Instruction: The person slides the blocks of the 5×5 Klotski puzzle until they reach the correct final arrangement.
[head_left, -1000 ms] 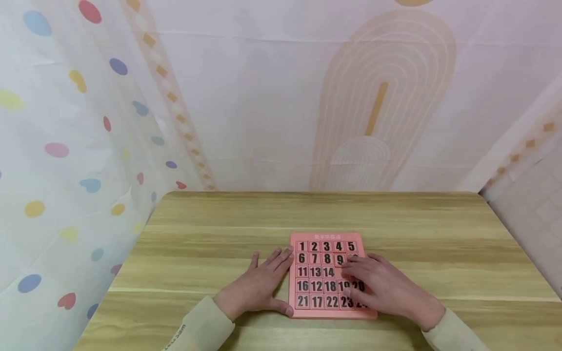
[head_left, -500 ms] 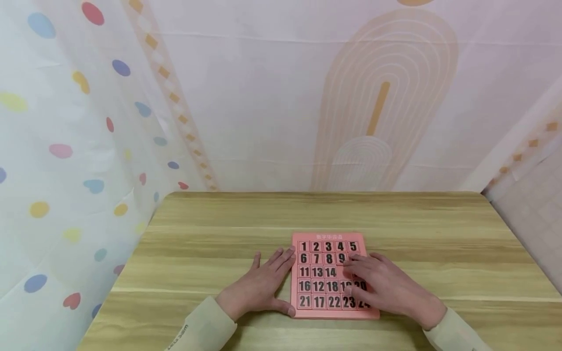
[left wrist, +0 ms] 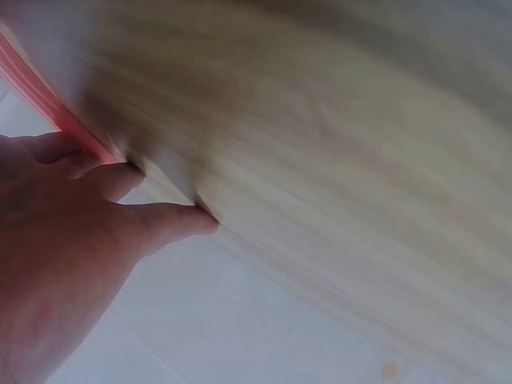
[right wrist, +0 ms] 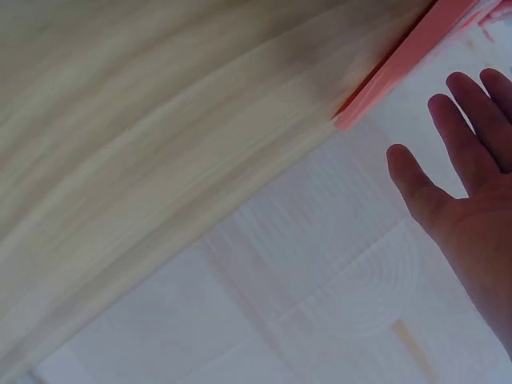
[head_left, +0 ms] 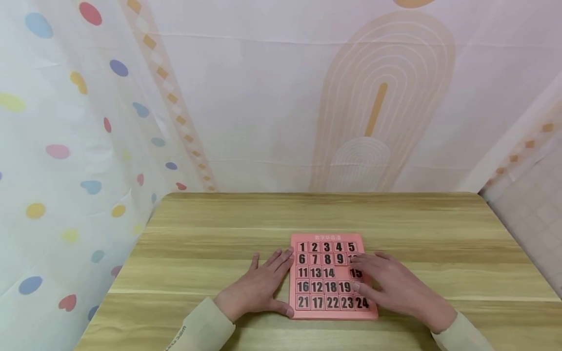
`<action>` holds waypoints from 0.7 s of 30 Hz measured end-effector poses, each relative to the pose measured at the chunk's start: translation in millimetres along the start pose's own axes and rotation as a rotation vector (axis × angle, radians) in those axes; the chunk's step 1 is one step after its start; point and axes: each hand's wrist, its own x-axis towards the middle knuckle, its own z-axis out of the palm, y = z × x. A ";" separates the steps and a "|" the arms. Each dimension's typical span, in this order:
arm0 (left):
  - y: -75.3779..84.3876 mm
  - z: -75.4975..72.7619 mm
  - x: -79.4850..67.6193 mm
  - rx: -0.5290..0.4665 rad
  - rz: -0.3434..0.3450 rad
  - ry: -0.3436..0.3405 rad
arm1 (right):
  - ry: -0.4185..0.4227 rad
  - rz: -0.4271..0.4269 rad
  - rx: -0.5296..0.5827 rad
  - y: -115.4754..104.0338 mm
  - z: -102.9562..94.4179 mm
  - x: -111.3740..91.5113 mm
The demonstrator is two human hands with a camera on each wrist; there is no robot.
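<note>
A pink sliding number puzzle (head_left: 333,315) lies flat on the wooden table in the head view. Its black-numbered tiles sit in rows, and a bare gap shows between tiles 14 (head_left: 329,272) and 15 (head_left: 356,273). My left hand (head_left: 261,288) lies with fingers spread, its fingertips and thumb against the puzzle's left edge. Over the right side hovers my right hand (head_left: 395,285), fingers loosely extended and holding nothing; it partly covers the tiles at the right ends of the second and fourth rows. In the right wrist view, its fingers (right wrist: 464,140) appear apart from the pink frame.
The wooden table (head_left: 210,234) stretches around the puzzle on all sides. Behind it hangs a pale patterned cloth (head_left: 263,122), and a dotted cloth (head_left: 88,146) hangs at the left. Pale tiled flooring (head_left: 540,195) shows past the right edge.
My right hand has shifted slightly right, uncovering tile 15 and more of tiles 19 and 24. My left hand stays at the puzzle's left edge. The tiles visible throughout keep their places.
</note>
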 end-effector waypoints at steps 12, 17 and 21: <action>-1.4 -0.4 -1.8 -0.004 -0.010 -0.015 | 0.070 0.008 -0.007 3.6 -4.3 -12.7; -1.5 -0.1 -1.7 -0.014 -0.007 -0.015 | 0.088 -0.008 -0.013 5.7 -3.2 -16.2; -2.3 0.4 -0.8 -0.009 -0.007 -0.012 | 0.118 -0.035 -0.037 6.4 -2.2 -18.5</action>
